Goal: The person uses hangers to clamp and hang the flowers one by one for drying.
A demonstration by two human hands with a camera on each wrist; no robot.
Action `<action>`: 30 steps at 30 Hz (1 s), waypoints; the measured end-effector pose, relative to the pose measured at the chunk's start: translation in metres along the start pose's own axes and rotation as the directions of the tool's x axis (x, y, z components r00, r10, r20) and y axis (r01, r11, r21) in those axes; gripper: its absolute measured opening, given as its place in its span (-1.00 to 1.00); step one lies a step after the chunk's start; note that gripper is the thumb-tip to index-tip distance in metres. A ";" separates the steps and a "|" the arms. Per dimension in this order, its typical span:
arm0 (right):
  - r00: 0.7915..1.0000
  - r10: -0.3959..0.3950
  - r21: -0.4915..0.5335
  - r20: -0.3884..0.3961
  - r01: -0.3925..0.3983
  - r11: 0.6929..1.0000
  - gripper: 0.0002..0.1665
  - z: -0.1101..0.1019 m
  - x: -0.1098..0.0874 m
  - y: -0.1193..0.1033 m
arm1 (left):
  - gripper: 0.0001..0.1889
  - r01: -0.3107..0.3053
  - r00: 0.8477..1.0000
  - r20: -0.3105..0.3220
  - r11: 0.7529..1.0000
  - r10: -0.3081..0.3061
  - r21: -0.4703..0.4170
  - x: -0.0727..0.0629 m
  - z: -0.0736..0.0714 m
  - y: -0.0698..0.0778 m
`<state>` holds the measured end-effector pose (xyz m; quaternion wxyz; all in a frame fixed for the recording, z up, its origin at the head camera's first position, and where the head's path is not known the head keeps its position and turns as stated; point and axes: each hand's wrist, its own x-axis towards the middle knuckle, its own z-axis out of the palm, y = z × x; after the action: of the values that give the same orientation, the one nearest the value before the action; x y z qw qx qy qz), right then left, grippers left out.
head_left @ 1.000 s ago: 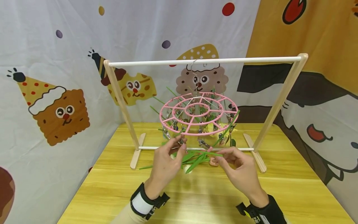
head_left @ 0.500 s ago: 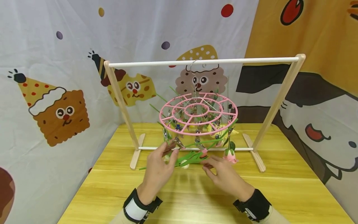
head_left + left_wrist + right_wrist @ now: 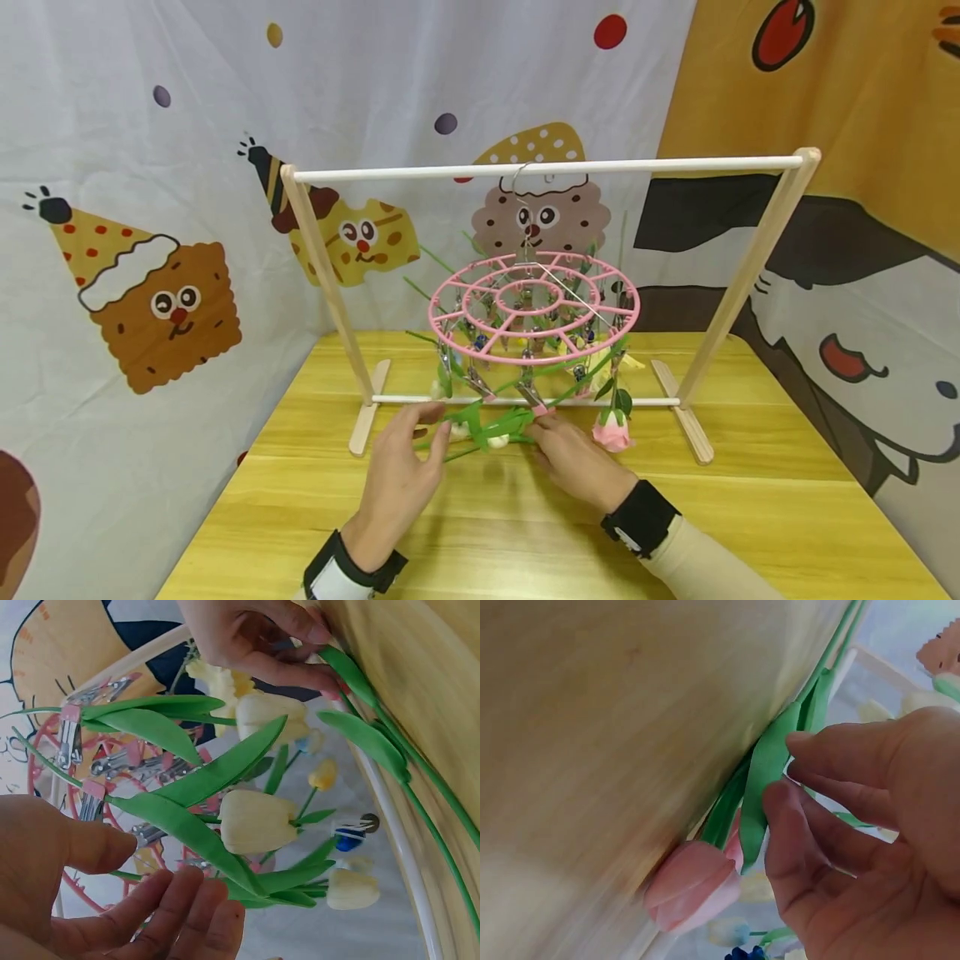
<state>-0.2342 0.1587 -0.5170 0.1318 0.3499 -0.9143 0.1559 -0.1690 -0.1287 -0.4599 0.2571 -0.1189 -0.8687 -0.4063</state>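
My left hand is empty, with its fingers loosely bent beside the hanging tulips. In the left wrist view its thumb is near a metal clip that holds a white tulip head down. My right hand reaches under the front of the pink round clip hanger. A pink tulip lies on the table in the right wrist view, with part of another pink bloom behind it. The thumb and index fingertips are right at its green leaf, with a gap between them.
A white-barred wooden stand carries the hanger, its lower bar just behind my hands. A pink rose hangs at the right, and yellow flowers show behind. The wooden table extends toward me.
My left hand has drawn back left and down from the clips. The right hand has left the clipped stem and moved left and down to the tulip. The rose has come into view.
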 end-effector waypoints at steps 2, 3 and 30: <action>1.000 0.001 -0.017 -0.003 -0.001 1.000 -0.72 0.001 -0.001 0.000 | -0.81 -0.009 1.000 0.006 1.000 0.009 0.024 -0.002 -0.001 -0.002; 1.000 0.003 -0.028 -0.005 -0.003 1.000 -0.71 0.002 -0.001 0.000 | -0.85 -0.015 1.000 0.014 0.999 0.015 0.037 -0.002 -0.001 -0.003; 0.979 0.180 0.061 -0.094 -0.175 0.983 -0.77 -0.035 -0.047 -0.018 | -0.89 0.018 0.934 0.356 1.000 -0.018 0.004 -0.012 0.007 -0.014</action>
<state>-0.1836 0.1877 -0.4977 0.1535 0.2619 -0.9299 0.2079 -0.1672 -0.1327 -0.4792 0.0920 -0.1825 -0.9020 -0.3802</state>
